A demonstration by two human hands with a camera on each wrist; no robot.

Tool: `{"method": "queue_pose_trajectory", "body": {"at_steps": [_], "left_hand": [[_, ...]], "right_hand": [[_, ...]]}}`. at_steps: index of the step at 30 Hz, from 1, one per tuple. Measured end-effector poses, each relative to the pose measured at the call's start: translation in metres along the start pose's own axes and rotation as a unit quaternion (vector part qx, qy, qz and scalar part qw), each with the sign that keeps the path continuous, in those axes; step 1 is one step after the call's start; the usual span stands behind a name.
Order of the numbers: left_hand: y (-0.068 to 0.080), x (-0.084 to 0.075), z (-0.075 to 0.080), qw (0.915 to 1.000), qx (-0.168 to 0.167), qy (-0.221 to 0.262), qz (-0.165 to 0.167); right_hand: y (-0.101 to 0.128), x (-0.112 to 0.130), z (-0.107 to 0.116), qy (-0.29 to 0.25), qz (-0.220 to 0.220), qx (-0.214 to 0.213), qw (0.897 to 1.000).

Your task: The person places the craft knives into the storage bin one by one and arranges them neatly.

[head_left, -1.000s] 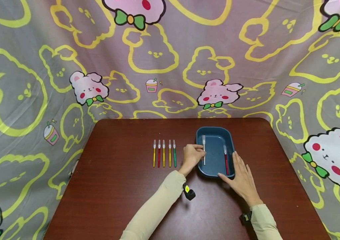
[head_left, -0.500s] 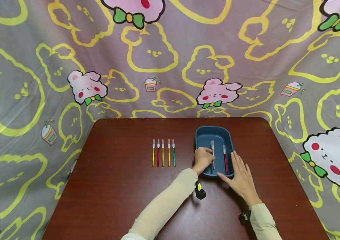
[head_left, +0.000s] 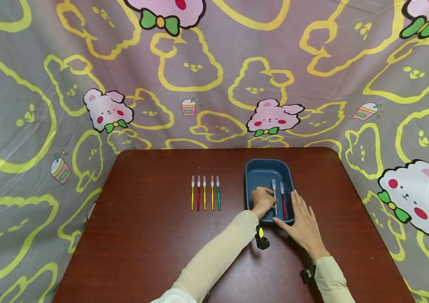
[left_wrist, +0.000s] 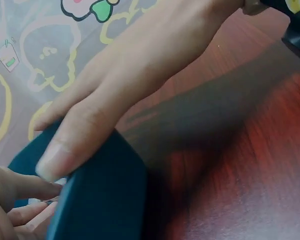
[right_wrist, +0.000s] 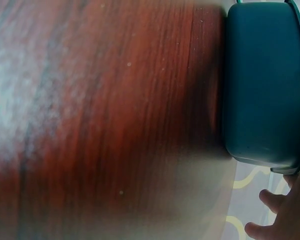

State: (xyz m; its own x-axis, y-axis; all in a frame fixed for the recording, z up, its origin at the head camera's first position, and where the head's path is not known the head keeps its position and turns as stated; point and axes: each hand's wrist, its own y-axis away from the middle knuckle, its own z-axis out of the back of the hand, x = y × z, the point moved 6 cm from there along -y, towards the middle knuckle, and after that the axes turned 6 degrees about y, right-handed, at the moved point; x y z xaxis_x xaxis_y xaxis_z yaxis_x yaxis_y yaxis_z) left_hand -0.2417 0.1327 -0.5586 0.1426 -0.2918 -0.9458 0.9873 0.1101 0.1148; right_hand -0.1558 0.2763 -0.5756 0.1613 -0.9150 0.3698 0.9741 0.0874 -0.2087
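A blue tray [head_left: 251,176] stands on the dark wooden table [head_left: 154,235], right of the middle. A red pen [head_left: 283,201] lies inside it along the right wall. My left hand [head_left: 264,201] reaches over the tray's front left and pinches a white pen [head_left: 274,190], held low next to the red one. My right hand [head_left: 300,215] lies flat and open on the table, touching the tray's right front corner. In the left wrist view the right hand [left_wrist: 140,75] presses against the tray wall [left_wrist: 100,200]. The right wrist view shows the tray's outside [right_wrist: 265,85].
Several pens [head_left: 205,193], yellow, red and green with clear caps, lie in a neat row left of the tray. A cartoon-print cloth [head_left: 214,75] hangs behind and at both sides of the table. Small black wrist cameras [head_left: 261,240] sit on both arms.
My left hand has carried the white pen rightward from the tray's left wall to beside the red pen. The right hand has stayed by the tray's corner.
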Motion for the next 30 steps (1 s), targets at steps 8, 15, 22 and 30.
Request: {"method": "queue_pose_trajectory", "body": {"at_steps": [8, 15, 22, 30], "left_hand": [[0.004, 0.004, -0.009, 0.9995, -0.001, -0.028, -0.016], [0.005, 0.009, -0.016, 0.9994, -0.002, -0.025, -0.024], [0.004, 0.008, -0.019, 0.9970, -0.011, -0.052, -0.056], [0.004, 0.007, -0.019, 0.9955, -0.013, -0.071, -0.061]], "right_hand": [[-0.001, -0.001, 0.000, 0.004, -0.002, 0.003, 1.000], [-0.001, 0.002, 0.002, 0.001, 0.003, 0.003, 1.000], [0.000, 0.001, 0.001, 0.002, 0.000, 0.008, 1.000], [0.000, 0.001, 0.001, 0.003, -0.001, 0.006, 1.000]]}}
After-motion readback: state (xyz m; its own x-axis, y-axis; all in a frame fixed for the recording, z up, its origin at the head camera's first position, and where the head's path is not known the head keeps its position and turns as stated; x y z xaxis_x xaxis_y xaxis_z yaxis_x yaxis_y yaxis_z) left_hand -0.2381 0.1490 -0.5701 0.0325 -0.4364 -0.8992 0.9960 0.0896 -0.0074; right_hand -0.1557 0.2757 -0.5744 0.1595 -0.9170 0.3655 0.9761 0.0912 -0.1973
